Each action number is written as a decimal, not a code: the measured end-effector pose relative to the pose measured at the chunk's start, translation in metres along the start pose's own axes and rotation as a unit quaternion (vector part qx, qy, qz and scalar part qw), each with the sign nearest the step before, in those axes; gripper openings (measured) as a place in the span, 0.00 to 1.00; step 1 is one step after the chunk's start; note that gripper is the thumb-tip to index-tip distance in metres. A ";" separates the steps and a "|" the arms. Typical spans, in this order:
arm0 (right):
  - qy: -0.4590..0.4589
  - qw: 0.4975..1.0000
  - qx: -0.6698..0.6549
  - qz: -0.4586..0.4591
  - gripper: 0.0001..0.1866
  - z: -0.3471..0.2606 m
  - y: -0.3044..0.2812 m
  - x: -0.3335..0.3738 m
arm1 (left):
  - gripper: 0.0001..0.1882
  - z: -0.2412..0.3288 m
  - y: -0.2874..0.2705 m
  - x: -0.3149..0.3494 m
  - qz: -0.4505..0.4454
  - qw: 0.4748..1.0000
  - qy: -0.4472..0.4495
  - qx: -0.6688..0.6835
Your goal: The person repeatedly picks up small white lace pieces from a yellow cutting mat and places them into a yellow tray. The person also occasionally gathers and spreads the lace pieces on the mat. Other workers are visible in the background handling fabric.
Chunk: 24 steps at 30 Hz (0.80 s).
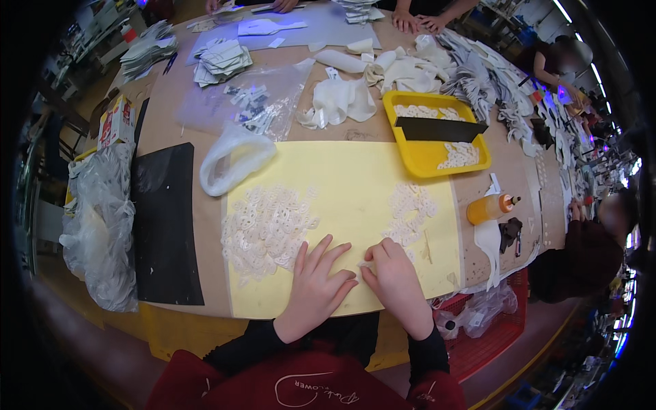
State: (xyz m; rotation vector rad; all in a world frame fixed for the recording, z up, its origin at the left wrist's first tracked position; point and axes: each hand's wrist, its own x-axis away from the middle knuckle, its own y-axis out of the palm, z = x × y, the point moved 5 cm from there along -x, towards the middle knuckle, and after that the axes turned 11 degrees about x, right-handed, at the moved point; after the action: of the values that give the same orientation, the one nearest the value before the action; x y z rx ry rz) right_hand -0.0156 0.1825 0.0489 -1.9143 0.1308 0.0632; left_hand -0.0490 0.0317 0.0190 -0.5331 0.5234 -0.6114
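My left hand (316, 283) rests on the yellow sheet (342, 178) with its fingers spread, beside a large heap of small cream cut-out pieces (266, 225). Thumb and forefinger of my right hand (396, 280) pinch one small cream cut-out piece (365, 265), partly hidden by the fingertips. Beyond my right hand lies a looser, smaller group of similar pieces (412, 208). A thin pale strip (428, 246) sits just right of that group.
A yellow tray (418, 169) with a black divider stands at the far right, near an orange squeeze bottle (488, 208). A black board (165, 225) and clear bags (102, 232) lie left. White fabric (342, 102) and stacked pieces (222, 61) lie farther back. Other people's hands (417, 20) show beyond.
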 end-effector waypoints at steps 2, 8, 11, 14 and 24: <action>-0.005 0.999 -0.033 -0.008 0.08 0.002 -0.001 0.002 | 0.07 -0.001 0.001 0.001 0.001 1.000 0.005 0.004; 0.028 0.993 -0.112 -0.040 0.07 0.010 -0.016 -0.007 | 0.07 -0.005 0.000 0.002 0.005 1.000 -0.001 0.028; 0.054 0.990 -0.102 0.085 0.10 0.031 -0.070 -0.051 | 0.06 -0.006 -0.001 0.004 0.009 1.000 0.003 0.027; 0.110 0.975 -0.111 0.157 0.12 0.080 -0.118 -0.114 | 0.07 -0.004 0.000 0.001 0.009 1.000 0.007 0.024; 0.094 0.978 -0.092 0.163 0.15 0.093 -0.076 -0.064 | 0.08 -0.006 -0.001 0.004 0.002 1.000 -0.006 0.023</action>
State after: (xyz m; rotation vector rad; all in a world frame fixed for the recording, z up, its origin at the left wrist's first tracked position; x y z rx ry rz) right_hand -0.0681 0.2993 0.0950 -2.0655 0.5833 0.1178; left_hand -0.0496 0.0267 0.0140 -0.4930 0.4980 -0.6154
